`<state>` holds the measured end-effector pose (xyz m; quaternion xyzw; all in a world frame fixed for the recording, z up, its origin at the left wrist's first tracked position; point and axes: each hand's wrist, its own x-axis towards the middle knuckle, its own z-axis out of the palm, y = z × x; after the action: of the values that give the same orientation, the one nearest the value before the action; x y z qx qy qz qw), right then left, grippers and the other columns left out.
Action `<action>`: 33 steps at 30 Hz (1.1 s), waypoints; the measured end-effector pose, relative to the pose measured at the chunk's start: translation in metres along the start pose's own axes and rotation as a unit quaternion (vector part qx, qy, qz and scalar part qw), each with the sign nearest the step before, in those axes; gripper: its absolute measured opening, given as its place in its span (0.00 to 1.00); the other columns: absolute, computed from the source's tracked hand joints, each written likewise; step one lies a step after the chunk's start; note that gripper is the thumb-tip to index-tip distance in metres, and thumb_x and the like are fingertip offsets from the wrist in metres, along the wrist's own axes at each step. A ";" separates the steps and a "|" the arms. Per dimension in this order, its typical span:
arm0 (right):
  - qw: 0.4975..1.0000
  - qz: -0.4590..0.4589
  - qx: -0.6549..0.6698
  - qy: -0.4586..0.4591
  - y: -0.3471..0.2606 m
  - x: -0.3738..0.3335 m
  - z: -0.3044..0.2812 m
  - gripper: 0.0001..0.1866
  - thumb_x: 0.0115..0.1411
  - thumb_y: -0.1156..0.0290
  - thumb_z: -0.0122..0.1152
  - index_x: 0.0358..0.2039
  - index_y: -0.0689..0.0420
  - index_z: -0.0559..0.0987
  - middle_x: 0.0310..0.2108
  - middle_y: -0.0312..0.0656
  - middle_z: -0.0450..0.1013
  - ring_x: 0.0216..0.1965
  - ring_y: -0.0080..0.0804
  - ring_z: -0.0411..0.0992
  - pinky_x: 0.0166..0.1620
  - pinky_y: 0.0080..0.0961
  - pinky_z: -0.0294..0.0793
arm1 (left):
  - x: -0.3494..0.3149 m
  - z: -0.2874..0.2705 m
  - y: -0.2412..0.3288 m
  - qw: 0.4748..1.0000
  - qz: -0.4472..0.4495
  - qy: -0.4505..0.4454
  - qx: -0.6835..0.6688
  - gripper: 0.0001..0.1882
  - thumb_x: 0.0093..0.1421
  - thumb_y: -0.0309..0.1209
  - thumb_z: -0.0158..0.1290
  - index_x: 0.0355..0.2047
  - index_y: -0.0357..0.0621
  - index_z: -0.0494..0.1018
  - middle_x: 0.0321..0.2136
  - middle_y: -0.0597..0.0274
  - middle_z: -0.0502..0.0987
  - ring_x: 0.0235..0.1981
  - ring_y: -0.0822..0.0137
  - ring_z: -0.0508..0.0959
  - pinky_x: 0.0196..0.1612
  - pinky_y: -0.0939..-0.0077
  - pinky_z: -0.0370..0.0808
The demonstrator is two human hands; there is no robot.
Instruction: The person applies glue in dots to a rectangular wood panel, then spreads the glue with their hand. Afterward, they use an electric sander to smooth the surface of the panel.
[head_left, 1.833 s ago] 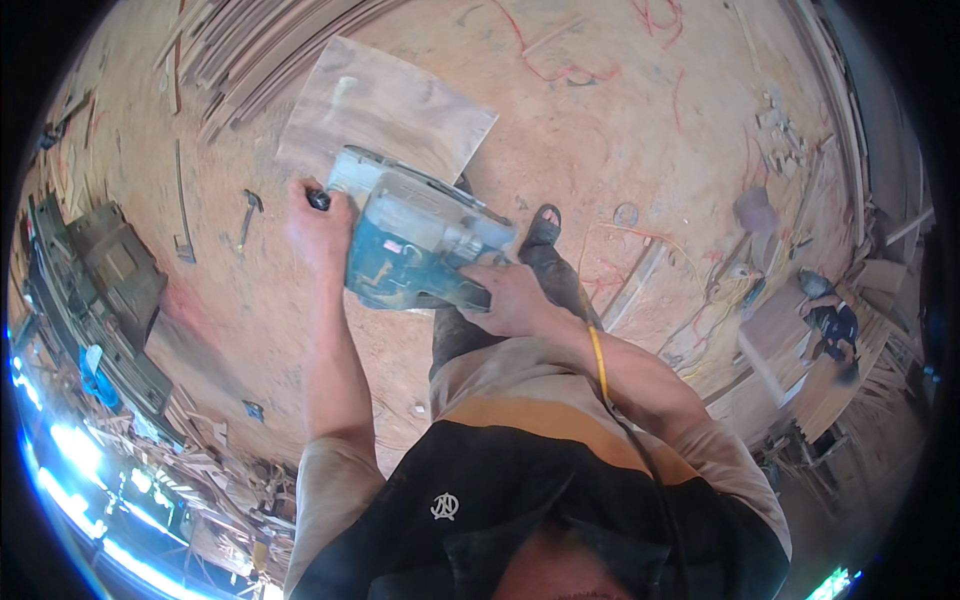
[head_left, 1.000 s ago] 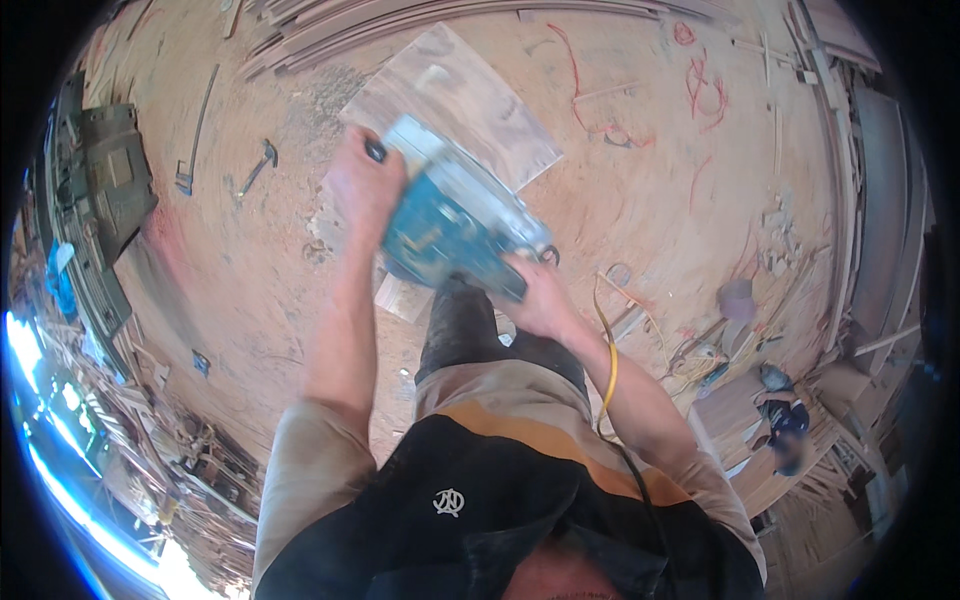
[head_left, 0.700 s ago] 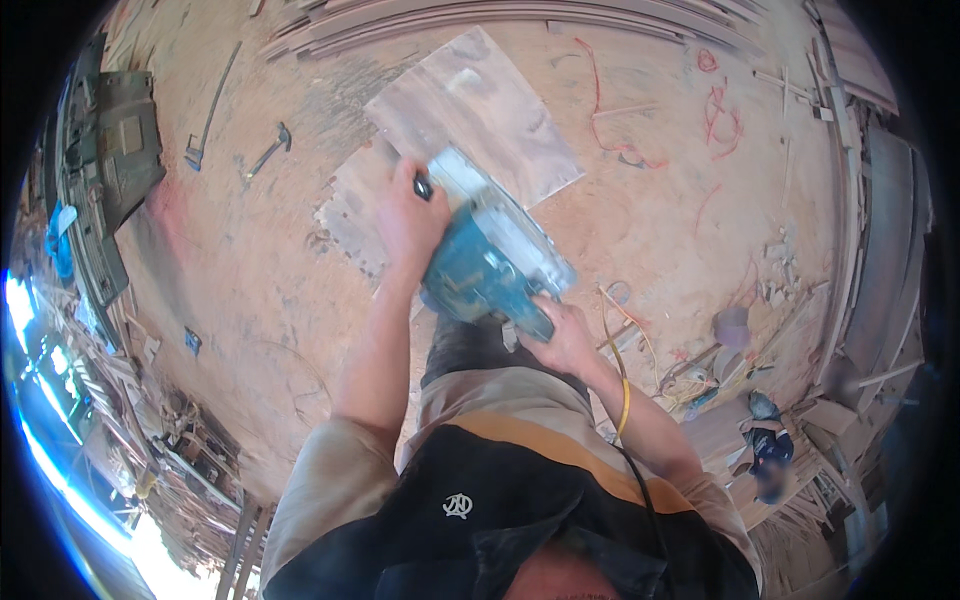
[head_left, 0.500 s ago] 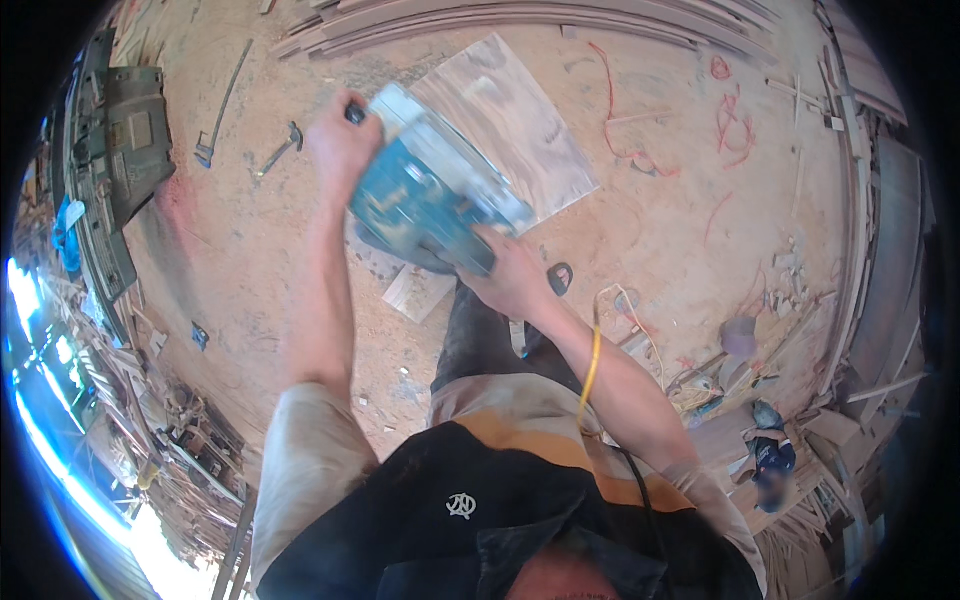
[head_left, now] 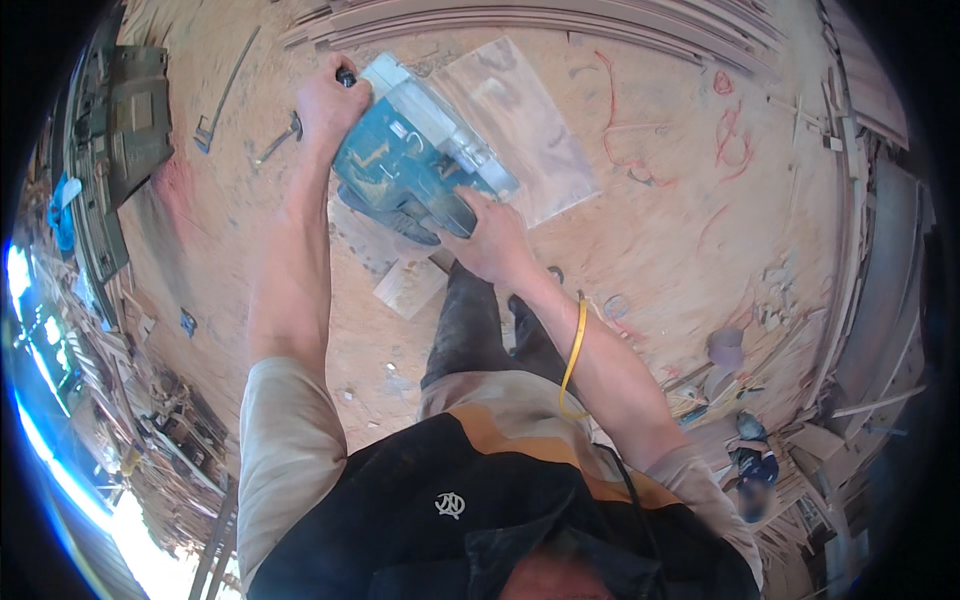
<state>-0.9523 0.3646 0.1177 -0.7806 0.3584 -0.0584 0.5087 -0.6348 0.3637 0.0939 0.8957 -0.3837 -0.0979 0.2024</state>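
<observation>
A bulky teal power tool (head_left: 400, 150) with a silver-grey side is tilted over a wood-grained board (head_left: 530, 130). My left hand (head_left: 331, 105) is closed around the black knob (head_left: 346, 76) at its far left end. At its near right end, my right hand (head_left: 490, 240) wraps the rear handle, with some fingers hidden. The tool covers part of the board. I cannot tell whether the two touch. A small pale wood piece (head_left: 410, 288) lies between the tool and my legs. Over my right forearm runs a yellow cord (head_left: 575, 355).
A hammer (head_left: 280, 138) and a long bar (head_left: 228, 90) lie on the floor at the left. Planks (head_left: 520, 25) are stacked at the far side. Red string (head_left: 735, 140) lies at the right. Another person (head_left: 752, 465) is at the lower right, near wood scraps.
The power tool and both my hands have shifted slightly left and farther away. Both hands keep their hold. The tool looks sharper now than before.
</observation>
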 end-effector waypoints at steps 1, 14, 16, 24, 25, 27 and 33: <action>1.000 0.004 0.015 -0.009 0.005 -0.012 -0.003 0.31 0.58 0.58 0.73 0.61 0.55 0.80 0.39 0.57 0.84 0.44 0.59 0.83 0.49 0.51 0.80 | -0.013 0.001 0.006 1.000 -0.009 0.001 -0.010 0.13 0.53 0.37 0.62 0.38 0.47 0.80 0.28 0.45 0.83 0.33 0.47 0.85 0.39 0.55 0.80; 0.997 0.046 0.031 -0.058 0.087 -0.200 -0.035 0.29 0.57 0.60 0.77 0.56 0.60 0.81 0.45 0.57 0.84 0.45 0.59 0.83 0.51 0.45 0.82 | -0.214 0.032 0.095 0.993 -0.083 -0.022 -0.075 0.15 0.55 0.29 0.65 0.42 0.48 0.76 0.36 0.46 0.80 0.40 0.40 0.82 0.42 0.47 0.79; 0.990 0.088 0.051 -0.096 0.087 -0.215 -0.047 0.29 0.58 0.63 0.77 0.57 0.61 0.81 0.48 0.55 0.84 0.49 0.55 0.83 0.55 0.44 0.80 | -0.227 0.039 0.105 0.992 -0.076 -0.017 -0.102 0.16 0.55 0.29 0.65 0.43 0.48 0.76 0.37 0.46 0.78 0.40 0.40 0.82 0.42 0.47 0.79; 0.996 0.066 0.017 -0.060 0.057 -0.107 -0.038 0.31 0.57 0.61 0.78 0.58 0.62 0.81 0.51 0.57 0.83 0.52 0.57 0.83 0.58 0.45 0.79 | -0.120 0.026 0.072 0.997 -0.058 -0.001 -0.058 0.14 0.58 0.32 0.62 0.44 0.47 0.77 0.38 0.41 0.83 0.42 0.39 0.84 0.44 0.48 0.79; 0.997 0.057 0.019 -0.040 0.049 -0.084 -0.032 0.33 0.57 0.59 0.78 0.59 0.62 0.80 0.52 0.58 0.83 0.53 0.58 0.82 0.58 0.46 0.79 | -0.094 0.022 0.063 0.995 -0.083 -0.021 -0.060 0.14 0.57 0.33 0.61 0.44 0.47 0.78 0.37 0.40 0.84 0.42 0.39 0.84 0.44 0.49 0.80; 0.999 0.038 -0.023 -0.014 0.031 -0.038 -0.023 0.36 0.57 0.56 0.78 0.60 0.64 0.79 0.53 0.62 0.82 0.54 0.60 0.82 0.58 0.47 0.79 | -0.042 0.013 0.044 0.996 -0.073 -0.008 -0.055 0.14 0.56 0.35 0.60 0.42 0.47 0.79 0.35 0.40 0.84 0.40 0.39 0.85 0.43 0.50 0.80; 0.997 0.080 0.021 -0.009 -0.009 0.064 -0.032 0.37 0.56 0.58 0.76 0.61 0.67 0.78 0.52 0.62 0.82 0.55 0.56 0.82 0.59 0.41 0.79 | 0.082 0.008 0.029 1.000 0.016 -0.015 -0.017 0.15 0.54 0.34 0.61 0.42 0.44 0.80 0.34 0.39 0.85 0.42 0.39 0.85 0.47 0.48 0.81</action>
<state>-0.9152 0.3035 0.1234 -0.7392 0.4134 -0.0183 0.5313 -0.5995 0.2838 0.0977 0.8841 -0.3995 -0.1146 0.2137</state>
